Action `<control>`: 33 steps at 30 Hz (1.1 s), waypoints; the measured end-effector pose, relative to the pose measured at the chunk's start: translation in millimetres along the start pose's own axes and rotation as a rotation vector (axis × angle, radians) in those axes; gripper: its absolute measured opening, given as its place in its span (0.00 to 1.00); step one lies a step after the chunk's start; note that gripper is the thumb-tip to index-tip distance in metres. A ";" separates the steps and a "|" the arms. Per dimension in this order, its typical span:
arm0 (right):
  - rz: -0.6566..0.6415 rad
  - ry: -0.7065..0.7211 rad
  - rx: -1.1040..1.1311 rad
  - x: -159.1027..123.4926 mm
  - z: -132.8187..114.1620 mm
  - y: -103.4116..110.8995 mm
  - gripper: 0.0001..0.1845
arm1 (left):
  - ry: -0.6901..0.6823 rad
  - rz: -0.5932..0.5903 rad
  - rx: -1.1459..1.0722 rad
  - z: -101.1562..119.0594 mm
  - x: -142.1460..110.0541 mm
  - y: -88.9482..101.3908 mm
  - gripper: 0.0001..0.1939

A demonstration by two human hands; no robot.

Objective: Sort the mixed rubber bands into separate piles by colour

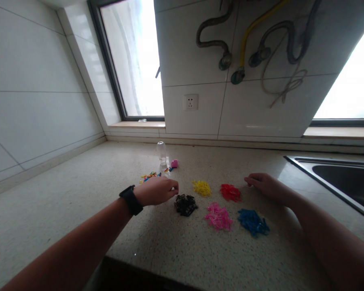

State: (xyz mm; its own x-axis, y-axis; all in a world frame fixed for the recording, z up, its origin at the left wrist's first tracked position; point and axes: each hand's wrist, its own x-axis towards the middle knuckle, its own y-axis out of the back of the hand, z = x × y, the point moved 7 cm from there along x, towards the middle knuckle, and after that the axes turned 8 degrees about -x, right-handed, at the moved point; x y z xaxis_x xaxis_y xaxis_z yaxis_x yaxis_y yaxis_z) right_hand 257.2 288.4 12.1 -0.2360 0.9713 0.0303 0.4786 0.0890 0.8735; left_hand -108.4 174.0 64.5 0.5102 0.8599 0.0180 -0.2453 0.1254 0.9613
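My left hand [160, 190], a dark watch [131, 200] on its wrist, hovers or rests just left of a pile of black elastic bands [185, 205]. Its fingers are curled into a pinch, and whatever is in them is hidden. To the right of a red pile of bands [230, 192], my right hand [261, 184] has its fingertips pressed together; I cannot make out anything in them. Between the hands lie a yellow pile [202, 188], a pink pile [219, 216] and a blue pile [253, 222]. A mixed-colour heap [149, 176] is partly behind my left hand.
A clear plastic bottle [161, 150] stands at the back, beside a small pink object [174, 163]. On the right a sink [306, 163] is set into the speckled counter [79, 210]. Hoses [244, 36] hang on the tiled wall, and the counter's front edge is near.
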 end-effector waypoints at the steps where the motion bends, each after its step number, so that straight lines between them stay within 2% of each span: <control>1: 0.000 -0.003 0.002 0.3 1.0 -0.2 0.28 | 0.001 0.000 -0.003 -0.5 0.0 -0.1 0.16; 14: -0.002 0.019 0.007 0.0 -2.1 0.7 0.28 | 0.053 0.005 -0.060 -6.8 3.0 -6.3 0.12; 22: -0.004 0.009 0.005 -0.1 -0.2 -0.3 0.26 | 0.044 -0.023 -0.107 -5.0 2.4 -7.7 0.15; 28: -0.007 0.010 -0.004 1.0 1.5 -1.1 0.25 | 0.057 0.017 -0.099 -3.2 0.8 0.8 0.17; 31: -0.005 0.002 0.006 0.9 2.3 -1.0 0.25 | 0.075 0.086 -0.079 7.0 -2.1 12.0 0.18; 33: -0.006 -0.003 0.014 0.7 2.0 -1.0 0.25 | 0.073 0.131 -0.070 26.3 -7.3 17.0 0.19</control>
State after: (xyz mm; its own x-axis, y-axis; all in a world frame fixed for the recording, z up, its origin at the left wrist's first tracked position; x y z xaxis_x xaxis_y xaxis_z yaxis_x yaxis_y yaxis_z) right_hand 258.3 289.3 10.3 -0.2367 0.9713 0.0235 0.4889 0.0982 0.8668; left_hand -94.6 156.8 87.9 0.4093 0.9045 0.1199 -0.3642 0.0415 0.9304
